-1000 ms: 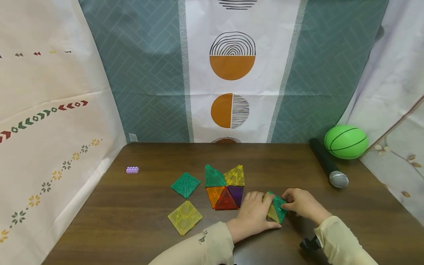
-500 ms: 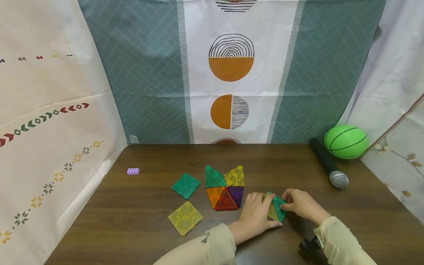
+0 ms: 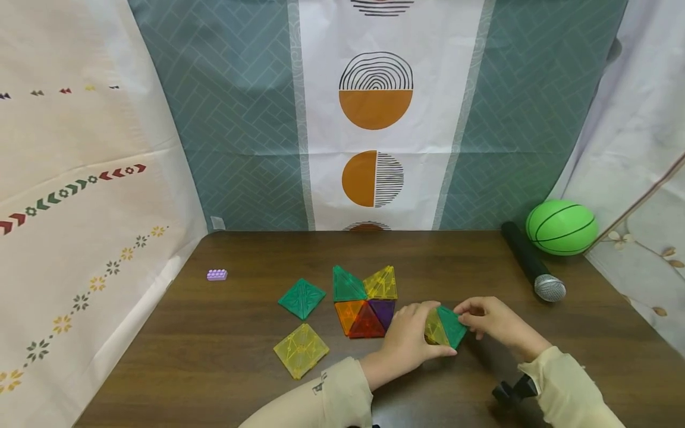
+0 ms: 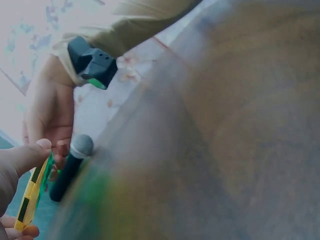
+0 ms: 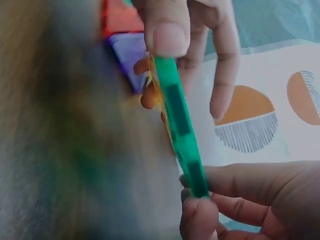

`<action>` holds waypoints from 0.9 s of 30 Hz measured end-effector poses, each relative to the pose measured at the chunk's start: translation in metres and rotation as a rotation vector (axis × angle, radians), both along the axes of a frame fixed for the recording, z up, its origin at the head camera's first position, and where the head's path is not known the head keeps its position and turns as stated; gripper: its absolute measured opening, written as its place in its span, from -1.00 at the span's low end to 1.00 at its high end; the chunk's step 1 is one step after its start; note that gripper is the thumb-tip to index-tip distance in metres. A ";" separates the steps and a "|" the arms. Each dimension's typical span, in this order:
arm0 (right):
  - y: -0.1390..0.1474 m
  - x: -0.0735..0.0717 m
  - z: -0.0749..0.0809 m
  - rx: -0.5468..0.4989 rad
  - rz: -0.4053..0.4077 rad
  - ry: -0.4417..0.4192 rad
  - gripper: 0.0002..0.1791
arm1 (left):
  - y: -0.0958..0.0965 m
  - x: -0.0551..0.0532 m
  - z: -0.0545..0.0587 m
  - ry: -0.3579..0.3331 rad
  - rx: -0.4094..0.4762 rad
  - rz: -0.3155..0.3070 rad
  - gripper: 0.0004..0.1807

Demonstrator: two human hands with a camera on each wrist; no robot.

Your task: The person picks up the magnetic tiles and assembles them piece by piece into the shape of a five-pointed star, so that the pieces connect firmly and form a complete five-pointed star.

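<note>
A yellow triangular magnetic tile (image 3: 436, 328) and a green triangular magnetic tile (image 3: 452, 326) lie edge to edge as one joined piece. My left hand (image 3: 408, 336) grips this piece, fingers along its far left side and thumb at the near edge. On the right, thumb and fingers of my right hand (image 3: 493, 324) pinch the green tile's corner. Both wrist views show the piece nearly edge-on; in the right wrist view the green edge (image 5: 180, 125) spans between the two hands. It appears raised off the table, with blurred colour on the surface below.
Left of the hands lies a cluster of joined tiles, including a red triangle (image 3: 367, 322). Farther left are a green tile square (image 3: 302, 299), a yellow tile square (image 3: 301, 351) and a purple brick (image 3: 216, 274). A microphone (image 3: 535, 264) and green ball (image 3: 562, 227) occupy the back right.
Both hands have raised the joined yellow and green tiles slightly and shifted them a little away from me. More of the yellow tile shows now. The other tiles stay put.
</note>
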State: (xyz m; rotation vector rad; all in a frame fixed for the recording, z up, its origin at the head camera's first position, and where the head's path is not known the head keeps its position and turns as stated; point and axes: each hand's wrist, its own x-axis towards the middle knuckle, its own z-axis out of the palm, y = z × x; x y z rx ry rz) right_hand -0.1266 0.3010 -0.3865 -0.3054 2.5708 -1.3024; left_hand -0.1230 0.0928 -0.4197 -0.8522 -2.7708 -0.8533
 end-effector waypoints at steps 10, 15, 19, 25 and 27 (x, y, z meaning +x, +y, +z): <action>-0.002 -0.005 0.009 -0.210 0.097 -0.027 -0.58 | -0.021 0.000 0.019 -0.028 0.165 -0.027 -0.21; -0.010 -0.006 0.012 -0.240 0.088 -0.018 -0.56 | -0.031 0.001 0.021 0.033 0.188 -0.036 -0.21; -0.018 -0.008 0.013 -0.265 0.080 -0.017 -0.55 | -0.040 0.000 0.022 0.051 0.206 -0.048 -0.21; -0.029 -0.010 0.013 -0.288 0.081 -0.005 -0.54 | -0.055 -0.001 0.024 0.067 0.195 -0.061 -0.16; -0.033 -0.011 0.013 -0.297 0.087 -0.004 -0.54 | -0.060 -0.002 0.024 0.067 0.196 -0.063 -0.14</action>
